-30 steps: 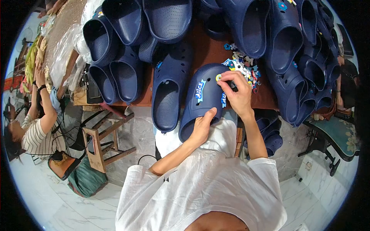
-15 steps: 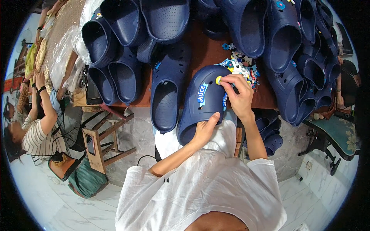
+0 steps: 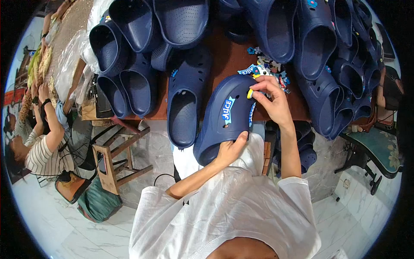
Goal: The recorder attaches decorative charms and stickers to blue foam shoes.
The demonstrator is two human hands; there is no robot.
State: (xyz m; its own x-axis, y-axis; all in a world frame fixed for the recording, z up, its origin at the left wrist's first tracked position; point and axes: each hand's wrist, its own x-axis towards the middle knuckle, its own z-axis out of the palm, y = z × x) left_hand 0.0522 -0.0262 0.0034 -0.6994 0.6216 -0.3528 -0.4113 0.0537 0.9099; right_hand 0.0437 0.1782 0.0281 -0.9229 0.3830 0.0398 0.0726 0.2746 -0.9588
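Observation:
A navy clog (image 3: 215, 123) is tilted toe-away in front of me. My left hand (image 3: 232, 151) grips it at the foot opening, thumb outside and fingers hidden within. On its upper sits a blue-and-white ribbon-shaped charm (image 3: 228, 110); a similar charm (image 3: 251, 115) shows along its right side. Between thumb and fingertips, my right hand (image 3: 276, 103) pinches a small yellow charm (image 3: 249, 93) at the holes near the toe. Whether the charm's stem is in a hole is hidden. Just beyond lies a heap of colourful charms (image 3: 276, 71) on the brown tabletop (image 3: 224, 56).
Another navy clog (image 3: 184, 118) rests at the table's near edge, left of mine. Many clogs crowd both sides, including one at right (image 3: 317, 47). A wooden stool (image 3: 110, 164) stands lower left, a green chair (image 3: 373, 151) at right. Another person (image 3: 49, 151) works at far left.
The yellow charm in my right hand has shifted slightly right and down and turned edge-on. The held clog has rolled and moved a little down and left.

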